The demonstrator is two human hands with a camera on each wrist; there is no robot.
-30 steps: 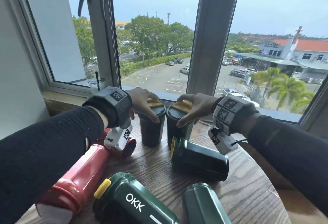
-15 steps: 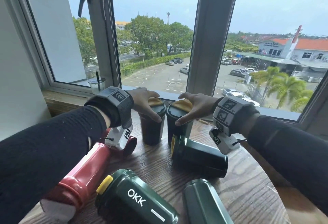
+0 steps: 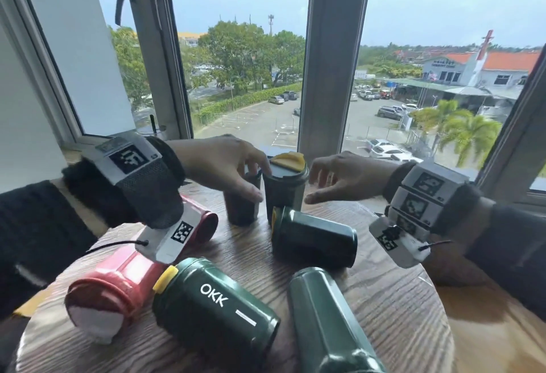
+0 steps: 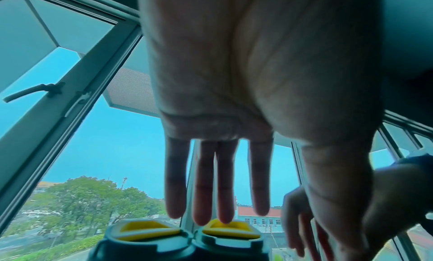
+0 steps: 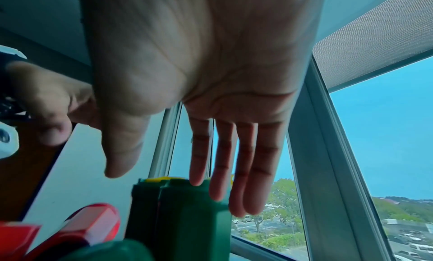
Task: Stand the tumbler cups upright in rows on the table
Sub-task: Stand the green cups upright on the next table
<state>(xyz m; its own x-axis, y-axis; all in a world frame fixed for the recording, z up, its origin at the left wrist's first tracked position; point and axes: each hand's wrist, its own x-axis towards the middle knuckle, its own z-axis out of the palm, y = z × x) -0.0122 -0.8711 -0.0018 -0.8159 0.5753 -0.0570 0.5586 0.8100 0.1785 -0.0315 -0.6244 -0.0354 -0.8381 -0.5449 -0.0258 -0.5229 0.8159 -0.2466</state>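
Observation:
Two dark green tumblers stand upright side by side at the back of the round wooden table. The right one shows its yellow lid flap. The left one is partly hidden under my left hand, which hovers over it holding nothing. My right hand hangs just right of the pair, apart from them. In the wrist views the left fingers and right fingers are straight. Three green tumblers and two red ones lie on their sides.
A window frame and sill run right behind the upright tumblers. A clear plastic cup with a straw stands on the sill at the left. The table's curved edge falls away at the right, with a wooden surface beyond it.
Both hands have come off the lids of the two upright tumblers. The right hand has drawn back to the right and the fingers of both have straightened.

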